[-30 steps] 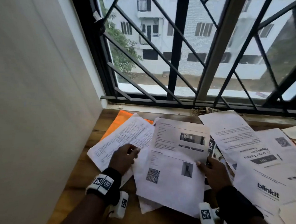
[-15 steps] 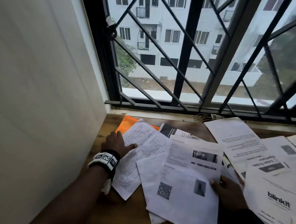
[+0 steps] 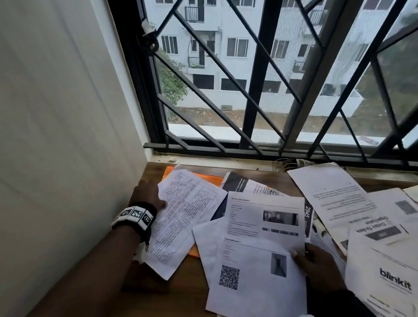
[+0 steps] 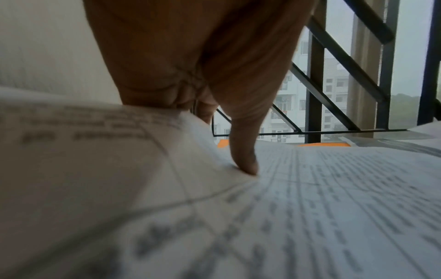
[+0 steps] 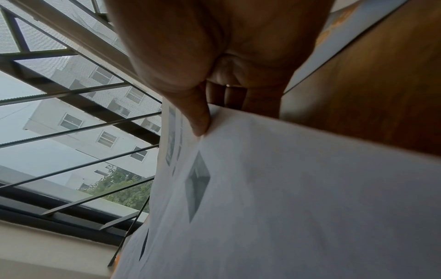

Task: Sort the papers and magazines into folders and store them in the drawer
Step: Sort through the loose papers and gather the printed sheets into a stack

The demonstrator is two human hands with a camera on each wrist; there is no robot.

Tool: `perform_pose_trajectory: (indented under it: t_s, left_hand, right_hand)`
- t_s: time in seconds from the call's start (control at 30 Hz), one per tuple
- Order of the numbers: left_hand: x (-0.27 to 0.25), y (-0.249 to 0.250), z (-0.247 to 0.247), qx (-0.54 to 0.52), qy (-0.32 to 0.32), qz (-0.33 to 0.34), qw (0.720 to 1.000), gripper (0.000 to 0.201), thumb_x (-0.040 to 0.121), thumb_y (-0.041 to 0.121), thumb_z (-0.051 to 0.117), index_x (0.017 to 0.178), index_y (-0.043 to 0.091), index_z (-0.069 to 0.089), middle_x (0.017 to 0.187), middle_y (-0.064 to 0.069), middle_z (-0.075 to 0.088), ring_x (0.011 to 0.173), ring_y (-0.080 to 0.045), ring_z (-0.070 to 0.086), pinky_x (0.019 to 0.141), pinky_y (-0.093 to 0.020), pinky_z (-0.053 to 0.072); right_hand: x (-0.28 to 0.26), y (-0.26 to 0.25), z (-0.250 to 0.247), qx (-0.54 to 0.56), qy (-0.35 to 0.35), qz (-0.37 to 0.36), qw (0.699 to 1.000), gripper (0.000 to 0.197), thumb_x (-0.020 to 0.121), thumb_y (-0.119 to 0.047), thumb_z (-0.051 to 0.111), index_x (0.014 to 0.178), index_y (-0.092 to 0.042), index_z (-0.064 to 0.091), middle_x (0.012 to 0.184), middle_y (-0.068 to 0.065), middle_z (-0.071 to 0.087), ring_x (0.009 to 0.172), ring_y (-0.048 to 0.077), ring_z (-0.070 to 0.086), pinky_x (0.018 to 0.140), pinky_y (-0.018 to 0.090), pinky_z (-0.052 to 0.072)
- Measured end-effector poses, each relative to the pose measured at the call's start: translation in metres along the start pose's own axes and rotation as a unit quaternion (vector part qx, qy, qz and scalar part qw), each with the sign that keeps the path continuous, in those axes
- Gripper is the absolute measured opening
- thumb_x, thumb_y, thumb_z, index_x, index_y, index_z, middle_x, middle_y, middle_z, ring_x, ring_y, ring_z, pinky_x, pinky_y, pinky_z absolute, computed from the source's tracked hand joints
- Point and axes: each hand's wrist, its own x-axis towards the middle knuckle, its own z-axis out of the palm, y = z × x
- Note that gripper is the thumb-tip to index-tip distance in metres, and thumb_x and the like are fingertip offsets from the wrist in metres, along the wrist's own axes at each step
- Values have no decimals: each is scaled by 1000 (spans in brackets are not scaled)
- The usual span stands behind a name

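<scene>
Here, right hand (image 3: 318, 268) gripping printed sheet (image 3: 258, 258).

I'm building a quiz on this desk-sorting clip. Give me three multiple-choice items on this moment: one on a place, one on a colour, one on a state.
1. Where does the left hand rest?
A. on the table-printed sheet near the wall
B. on the window grille
C. on the blinkit sheet

2. What colour is the folder under that sheet?
A. blue
B. orange
C. green

3. What is the right hand doing?
A. hanging idle
B. pinching the QR-code sheet
C. pressing on bare wood

Answers: A, its thumb presses that sheet; B, orange edges show around the paper; B, thumb on top, fingers beneath its edge.
</scene>
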Motion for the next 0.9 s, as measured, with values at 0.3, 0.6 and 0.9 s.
perform_pose_trajectory:
  t_s: [0.3, 0.6, 0.9]
  left_hand:
    - [-16, -5, -14, -171, -19, 1, 985, 27, 97, 29, 56, 111, 6, 57, 120, -22, 63, 110, -36, 58, 77, -33, 38]
    - [-38, -14, -49, -318, 94, 51, 942, 44, 83, 46, 55, 101, 9, 71, 98, -15, 72, 92, -34, 65, 81, -42, 52]
    - [-71, 10, -44, -541, 90, 50, 835, 15, 98, 19, 59, 88, 20, 70, 84, 0, 73, 70, -8, 68, 64, -23, 54]
  right_hand:
    - [16, -7, 6, -60, 14, -43, 997, 4, 85, -15, 71, 82, -17, 72, 84, 1, 74, 81, 21, 68, 75, 41, 54]
    - [22, -17, 4, -71, 19, -50, 996, 3, 86, -14, 69, 86, -13, 72, 82, 8, 72, 81, 26, 65, 72, 36, 49]
    - [36, -19, 11, -4, 20, -54, 998, 5, 84, -12, 70, 82, -10, 72, 80, 7, 74, 81, 28, 69, 74, 45, 55]
